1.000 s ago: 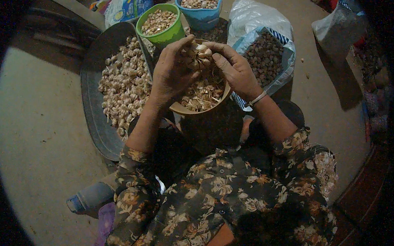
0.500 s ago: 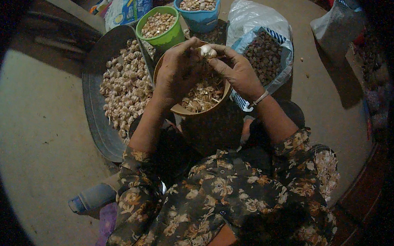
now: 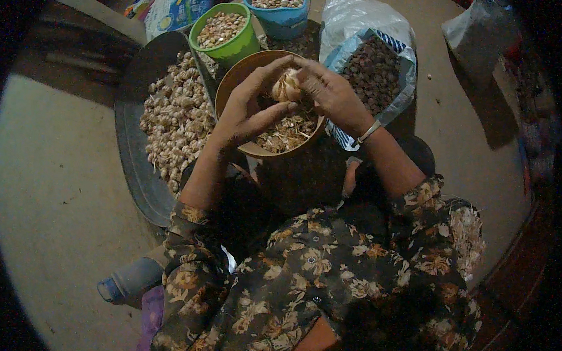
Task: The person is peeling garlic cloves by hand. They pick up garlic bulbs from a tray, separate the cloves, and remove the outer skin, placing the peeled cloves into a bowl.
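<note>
A pale garlic bulb [image 3: 286,88] is between my two hands, over a round tan bowl [image 3: 225,81] that holds dry skins and stalk scraps [image 3: 289,131]. My left hand [image 3: 249,106] curves round the bulb, its fingers over the far side and its thumb on the near side. From the right, my right hand [image 3: 339,97] has its bent fingers against the bulb; those fingertips are slightly blurred. Left of the bowl, many whole garlic bulbs [image 3: 178,116] lie heaped in a wide dark metal pan [image 3: 130,151].
Beyond the bowl stand a green bucket [image 3: 239,47] and a blue bucket [image 3: 286,24], both filled with loose cloves. A plastic bag [image 3: 408,87] of small dark round pieces is open at right. Another pale sack [image 3: 475,34] stands farther right. Straw-like scraps [image 3: 467,238] lie by my right elbow.
The bulb has turned and sits lower, showing more of its cloves. My left hand has opened wider around it, and my right fingers have shifted to its right side.
</note>
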Motion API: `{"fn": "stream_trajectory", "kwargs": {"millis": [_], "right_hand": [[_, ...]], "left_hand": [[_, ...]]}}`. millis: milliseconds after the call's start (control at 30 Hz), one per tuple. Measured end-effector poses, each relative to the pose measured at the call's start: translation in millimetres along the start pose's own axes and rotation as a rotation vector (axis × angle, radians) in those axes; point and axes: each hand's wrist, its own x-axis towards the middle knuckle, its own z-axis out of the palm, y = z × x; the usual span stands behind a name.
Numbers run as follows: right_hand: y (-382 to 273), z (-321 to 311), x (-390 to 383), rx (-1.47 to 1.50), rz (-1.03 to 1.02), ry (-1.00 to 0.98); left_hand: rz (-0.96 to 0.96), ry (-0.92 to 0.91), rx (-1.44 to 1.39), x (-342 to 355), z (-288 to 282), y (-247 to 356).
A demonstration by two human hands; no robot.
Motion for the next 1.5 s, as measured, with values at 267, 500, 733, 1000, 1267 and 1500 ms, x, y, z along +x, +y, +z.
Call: {"fn": "stream_trajectory", "kwargs": {"millis": [267, 500, 733, 1000, 1267, 1500], "right_hand": [[23, -6, 1, 0.008, 0.030, -0.155], [27, 3, -1, 0.122, -0.025, 0.032], [14, 2, -1, -0.087, -0.214, -0.017], [9, 5, 1, 0.304, -0.092, -0.051], [22, -1, 0, 0.109, -0.098, -0.072], [22, -2, -3, 0.280, 0.132, 0.015]], "left_hand": [[0.013, -0.083, 0.063, 0, 4, 6], [0.121, 0.024, 0.018, -1, 7, -3], [-0.020, 0.146, 0.238, -3, 5, -3], [-0.011, 0.169, -0.243, -4, 1, 2], [0.040, 0.099, -0.061, -4, -3, -4], [-0.041, 0.031, -0.159, -4, 1, -2]]}}
